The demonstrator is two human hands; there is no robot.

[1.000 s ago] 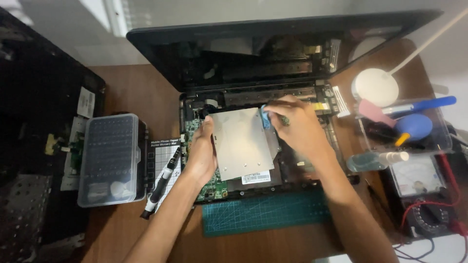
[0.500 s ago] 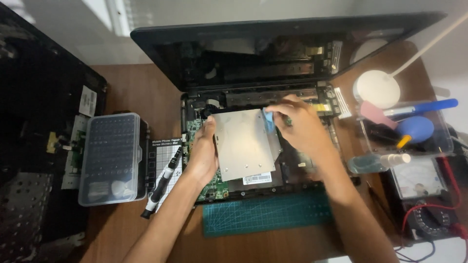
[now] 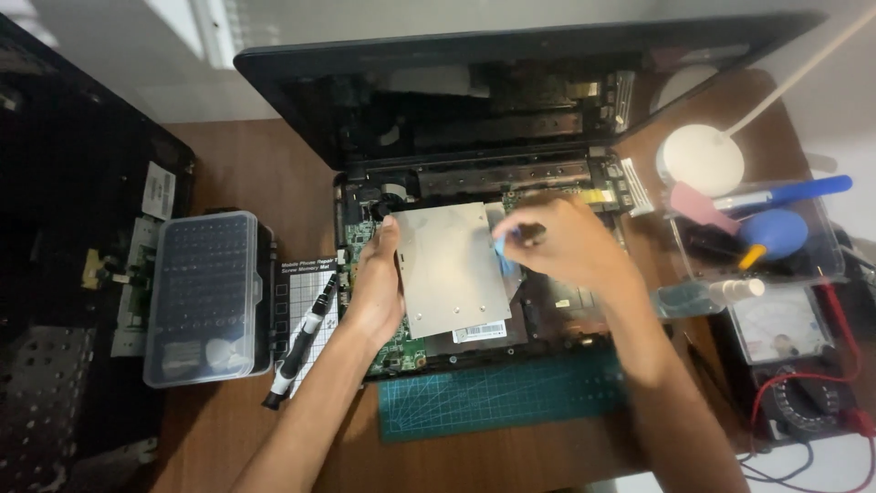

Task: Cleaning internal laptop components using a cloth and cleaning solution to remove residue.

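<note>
Hands (image 3: 379,288) at drive's (image 3: 452,269) edges

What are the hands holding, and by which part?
Left hand grips the silver drive's left edge; right hand pinches a small blue tool near its tip.

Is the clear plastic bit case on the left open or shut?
Shut. The bit case lies flat on the wooden table with its clear lid down, and the bits show through it.
</note>
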